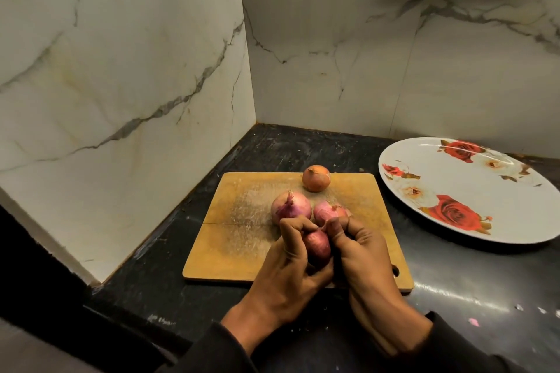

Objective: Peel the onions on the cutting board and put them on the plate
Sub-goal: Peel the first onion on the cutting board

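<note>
Both hands work over the near half of the cutting board (239, 251), so loose skin would likely drop on the wood and not the counter (454, 297). The left hand (288, 275) cradles a small red onion (317, 247) from the left side, fingers curled round it, apparently to keep it steady. The right hand (363, 263) closes on the same onion from the right, thumb and fingertips pinching at its top end, where the dry skin is easiest to start. Looks like the first peel is just beginning; the skin still seems mostly on. Three more onions wait unpeeled on the board: a large pink one (291, 206) and a smaller pink one (328, 212) just behind the hands, close together, and an orange-brown one (316, 178) at the far edge. The flowered plate (424, 166) sits on the counter to the right of the board, apart from it and with nothing on it, within easy reach of the right hand for dropping off peeled onions. Marble walls (121, 70) close in the corner behind.
</note>
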A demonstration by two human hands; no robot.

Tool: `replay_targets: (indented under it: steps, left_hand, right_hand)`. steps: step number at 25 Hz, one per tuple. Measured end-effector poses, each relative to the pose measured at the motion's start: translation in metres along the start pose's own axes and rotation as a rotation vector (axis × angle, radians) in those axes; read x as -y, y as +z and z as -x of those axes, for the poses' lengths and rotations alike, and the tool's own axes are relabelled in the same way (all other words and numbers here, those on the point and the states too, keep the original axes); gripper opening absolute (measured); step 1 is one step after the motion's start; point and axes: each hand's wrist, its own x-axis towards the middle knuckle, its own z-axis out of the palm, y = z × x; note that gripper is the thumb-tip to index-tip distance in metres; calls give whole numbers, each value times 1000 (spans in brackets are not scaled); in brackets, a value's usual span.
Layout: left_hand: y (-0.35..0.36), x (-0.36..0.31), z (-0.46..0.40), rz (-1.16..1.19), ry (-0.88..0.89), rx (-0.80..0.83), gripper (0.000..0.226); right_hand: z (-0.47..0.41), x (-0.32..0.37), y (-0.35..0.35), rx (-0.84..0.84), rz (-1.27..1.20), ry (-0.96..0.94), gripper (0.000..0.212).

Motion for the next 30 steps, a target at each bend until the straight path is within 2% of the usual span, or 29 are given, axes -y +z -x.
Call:
replay_targets:
  steps: [7,12,15,17,21,24,27,30]
  left_hand:
    - [-1,5,3,11,61,1,46]
    - [-1,0,0,-23,85,38,52]
    - [-1,1,-1,-22,83,44,53]
    - [-2,1,-4,-10,53,58,54]
    - [-4,2,-7,57,37,28,49]
    - [-7,3,-7,123,-8,30,47]
    - [-8,1,-7,111,-36,53,50]
    - [-8,3,-7,126,-52,76,53]
  right_hand:
    - [0,-1,0,21,5,1,29]
    - [-7,2,-2,4,-22,78,17]
    - [-3,7,-1,33,-31,64,41]
    - [-2,11,-2,64,47,-39,34]
    - [-11,27,-23,147,564,-479,21]
    - [-12,31,-35,272,848,-650,24]
    - [-10,29,-36,361,892,-768,27]
    - [-8,35,-37,342,915,-829,30]
